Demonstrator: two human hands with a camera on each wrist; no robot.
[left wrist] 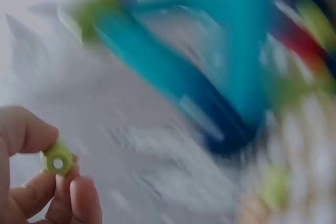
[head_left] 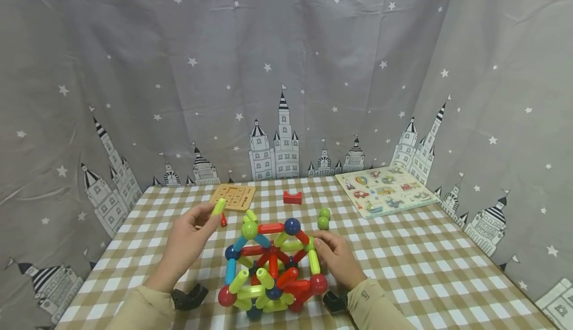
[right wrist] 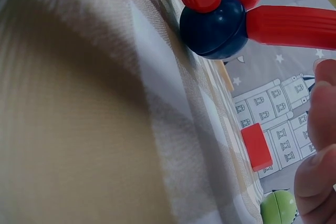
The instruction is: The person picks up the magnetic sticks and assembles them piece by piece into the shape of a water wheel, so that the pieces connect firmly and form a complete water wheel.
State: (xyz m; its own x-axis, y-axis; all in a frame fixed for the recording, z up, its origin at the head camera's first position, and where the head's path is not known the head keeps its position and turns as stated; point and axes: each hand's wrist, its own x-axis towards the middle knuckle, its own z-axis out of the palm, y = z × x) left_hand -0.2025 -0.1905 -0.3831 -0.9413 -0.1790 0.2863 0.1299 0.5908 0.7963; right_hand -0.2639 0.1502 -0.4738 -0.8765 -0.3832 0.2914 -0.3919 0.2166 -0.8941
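In the head view a frame of coloured magnetic rods and balls (head_left: pixel 273 253) stands on the checked cloth between the two hands. My left hand (head_left: pixel 190 238), raised at its left, pinches a light green magnetic rod (head_left: pixel 218 207) between thumb and fingers. The left wrist view shows the round end of that rod (left wrist: pixel 59 162), apart from the blurred frame. On the other side, my right hand (head_left: pixel 338 256) holds a light green ball (head_left: pixel 310 244) at the frame's upper right. In the right wrist view a dark blue ball (right wrist: pixel 214 27) joins red rods; the fingertips' contact is out of sight.
Behind the frame lie a wooden puzzle board (head_left: pixel 234 197), a red arch block (head_left: pixel 292 198) and two green balls (head_left: pixel 324 219). A small red piece (head_left: pixel 223 220) lies below the left hand's rod. A picture board (head_left: pixel 386 190) is at the back right, before a grey curtain.
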